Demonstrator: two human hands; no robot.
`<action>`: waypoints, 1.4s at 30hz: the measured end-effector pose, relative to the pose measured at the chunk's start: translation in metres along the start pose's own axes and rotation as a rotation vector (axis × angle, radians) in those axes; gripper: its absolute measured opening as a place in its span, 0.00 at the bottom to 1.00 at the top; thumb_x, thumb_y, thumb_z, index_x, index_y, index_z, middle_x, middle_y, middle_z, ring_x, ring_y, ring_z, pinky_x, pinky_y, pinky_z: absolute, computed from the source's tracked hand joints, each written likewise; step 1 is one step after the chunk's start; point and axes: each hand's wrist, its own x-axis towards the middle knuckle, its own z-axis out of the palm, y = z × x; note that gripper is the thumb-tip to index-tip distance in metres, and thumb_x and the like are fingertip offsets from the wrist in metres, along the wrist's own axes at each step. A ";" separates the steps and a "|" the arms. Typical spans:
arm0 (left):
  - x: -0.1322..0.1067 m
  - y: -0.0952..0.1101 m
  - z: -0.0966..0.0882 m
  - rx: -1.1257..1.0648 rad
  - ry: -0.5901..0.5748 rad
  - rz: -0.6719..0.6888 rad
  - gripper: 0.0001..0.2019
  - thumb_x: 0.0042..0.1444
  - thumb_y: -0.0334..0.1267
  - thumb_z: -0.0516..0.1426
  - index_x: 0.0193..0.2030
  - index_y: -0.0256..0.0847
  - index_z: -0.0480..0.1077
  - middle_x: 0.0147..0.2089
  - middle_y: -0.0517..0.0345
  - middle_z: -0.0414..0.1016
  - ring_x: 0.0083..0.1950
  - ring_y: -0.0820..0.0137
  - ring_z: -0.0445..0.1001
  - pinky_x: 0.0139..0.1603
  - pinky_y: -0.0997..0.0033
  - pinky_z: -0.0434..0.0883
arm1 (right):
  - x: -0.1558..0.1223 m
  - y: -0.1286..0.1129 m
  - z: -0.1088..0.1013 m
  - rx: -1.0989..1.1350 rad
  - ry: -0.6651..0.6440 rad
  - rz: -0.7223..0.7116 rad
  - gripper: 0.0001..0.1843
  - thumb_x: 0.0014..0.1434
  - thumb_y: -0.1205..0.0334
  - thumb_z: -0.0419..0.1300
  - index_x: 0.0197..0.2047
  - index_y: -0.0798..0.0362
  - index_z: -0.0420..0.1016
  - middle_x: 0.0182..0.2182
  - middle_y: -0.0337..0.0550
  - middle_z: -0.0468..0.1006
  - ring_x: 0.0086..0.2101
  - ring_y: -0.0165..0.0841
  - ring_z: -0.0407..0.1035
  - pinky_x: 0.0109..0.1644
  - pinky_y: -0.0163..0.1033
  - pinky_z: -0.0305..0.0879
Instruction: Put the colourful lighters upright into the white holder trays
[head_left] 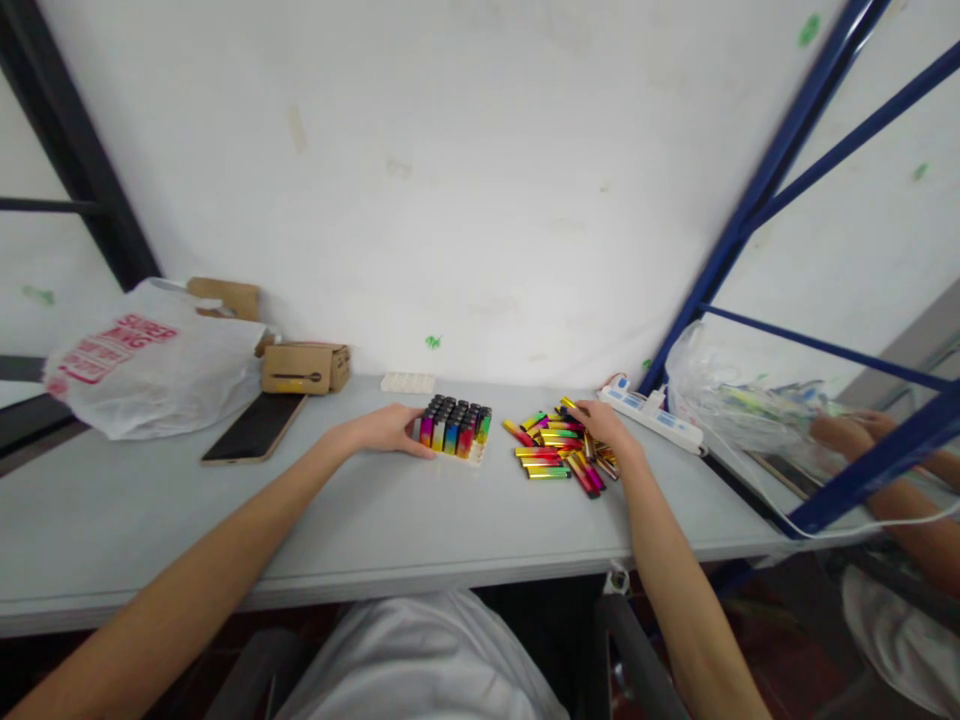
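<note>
I read this as a small workshop, bench work by hand. Signs: a long, flat, pale-grey worktop (352, 520) running under the left hand (386, 430) and right hand (606, 428); a dark-blue metal shelf frame (721, 245) right of the right hand; a scuffed white wall (480, 220) beyond both. White plastic power strip (651, 417) just right of the right hand. Slim, shiny, multicoloured lighter-like pieces (551, 440) heaped at the right hand; black-topped ones (452, 425) standing in rows in a white plastic tray (475, 457) at the left. Another bare forearm (916, 515) beyond the frame.

two white trays (477, 454), one power strip (652, 416)
</note>
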 end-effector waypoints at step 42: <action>0.000 -0.001 0.002 0.010 0.032 0.010 0.33 0.47 0.64 0.65 0.51 0.39 0.75 0.37 0.58 0.77 0.37 0.64 0.73 0.37 0.71 0.65 | -0.029 -0.128 -0.011 0.500 0.218 0.107 0.29 0.71 0.49 0.44 0.19 0.47 0.59 0.16 0.38 0.61 0.23 0.34 0.59 0.30 0.38 0.51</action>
